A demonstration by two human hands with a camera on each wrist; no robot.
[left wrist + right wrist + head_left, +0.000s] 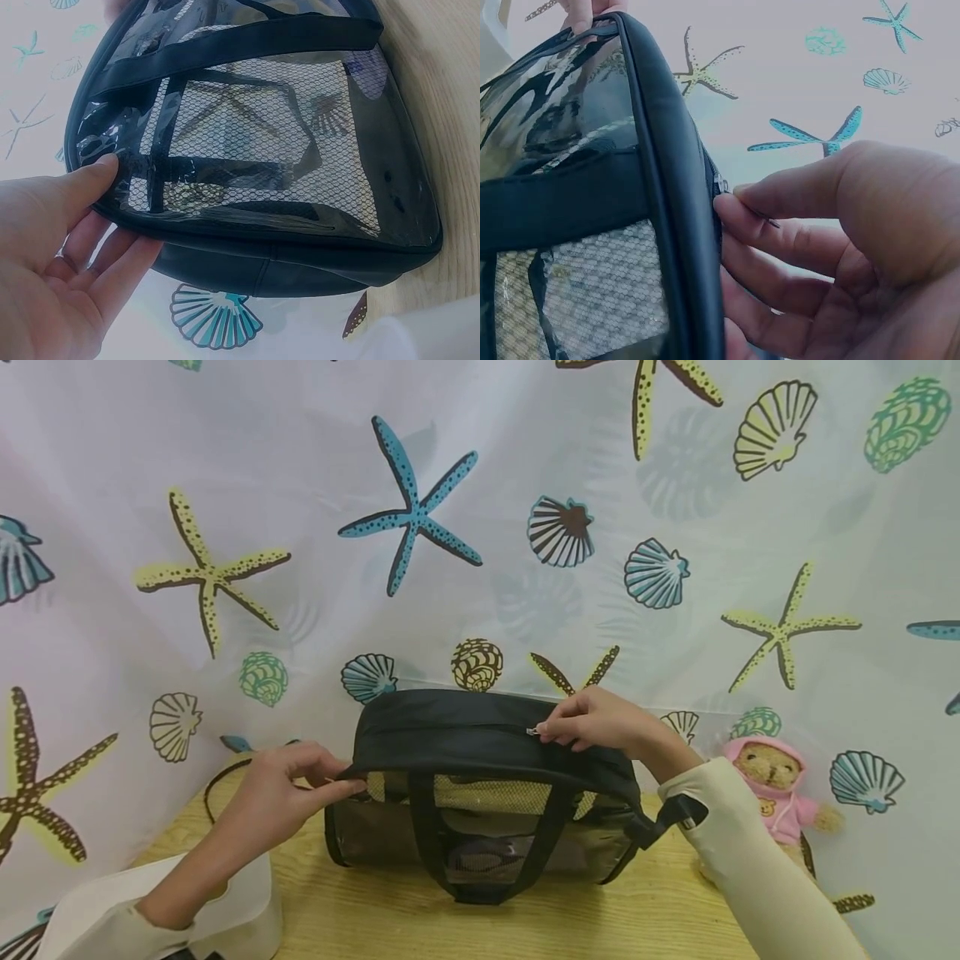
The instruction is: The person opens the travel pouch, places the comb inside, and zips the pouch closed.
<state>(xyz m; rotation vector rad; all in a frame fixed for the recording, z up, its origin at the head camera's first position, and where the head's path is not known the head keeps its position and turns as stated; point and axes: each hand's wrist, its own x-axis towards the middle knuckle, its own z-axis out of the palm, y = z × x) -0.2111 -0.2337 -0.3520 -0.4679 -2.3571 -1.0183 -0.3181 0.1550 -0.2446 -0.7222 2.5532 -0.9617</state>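
Note:
A black bag [442,739] with clear plastic and mesh sides stands on the wooden table, its strap handle [542,839] hanging down the front. At the bag's top left corner, my left hand [288,785] pinches the edge between thumb and fingers; the left wrist view shows the thumb on the clear panel [97,139] and the fingers behind the rim. Along the top, my right hand [588,722] pinches a small metal zipper pull [532,732] between thumb and index finger. The right wrist view shows the zipper pull [720,184] close by the bag's dark edge.
A white rounded box [251,910] sits at the front left, under my left forearm. On the right, a teddy bear [768,777] in a pink hoodie leans by the cloth. Behind the bag hangs a white curtain [315,468] printed with starfish and shells.

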